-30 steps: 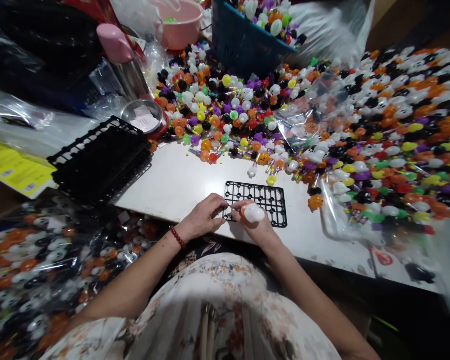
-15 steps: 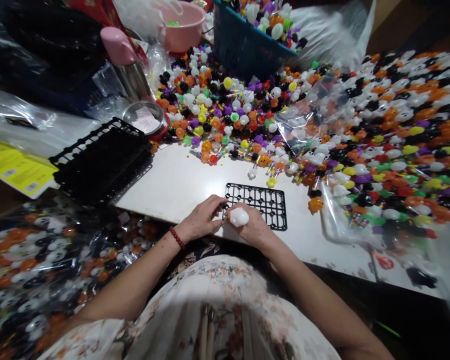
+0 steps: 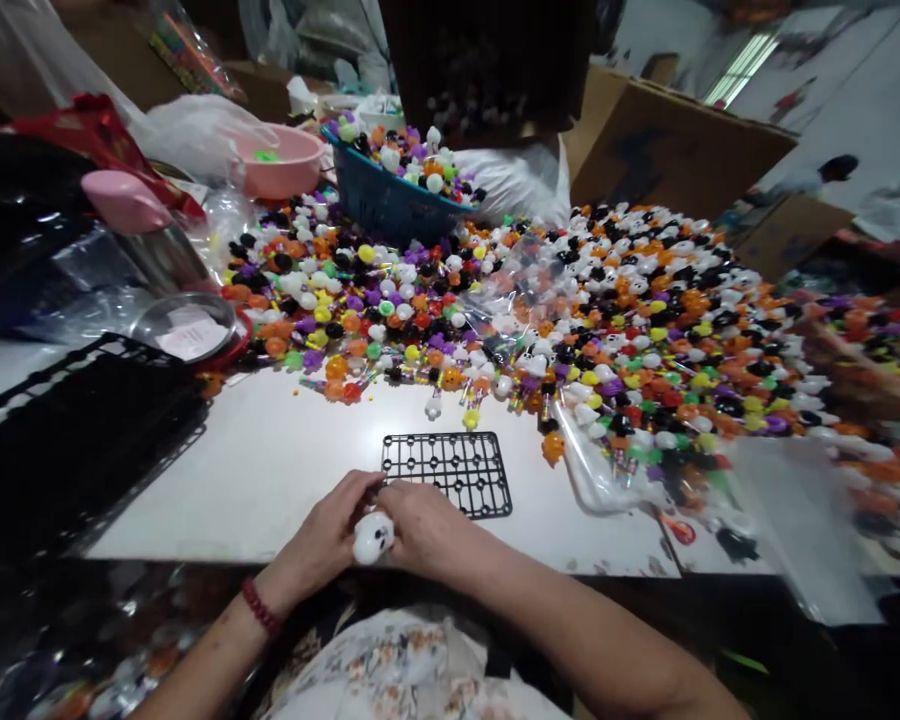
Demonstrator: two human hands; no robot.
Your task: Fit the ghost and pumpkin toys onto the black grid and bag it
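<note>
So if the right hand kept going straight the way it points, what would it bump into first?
Probably the left hand, which lies just ahead of the right hand in the picture, though depth is unclear.

I sit at a white desk (image 3: 270, 460). On it, a black plastic grid (image 3: 454, 460) lies flat at my one o'clock, dark trays (image 3: 82, 450) rest at ten, and colourful little toys (image 3: 420, 310) spread from eleven past two.

White ghost head (image 3: 373, 540), earlier over right hand (image 3: 429, 530), now lower, between it and left hand (image 3: 324, 525), dark face markings showing. Camera tilts up: large cardboard box (image 3: 667, 140), distant person (image 3: 838, 168) appear.
</note>
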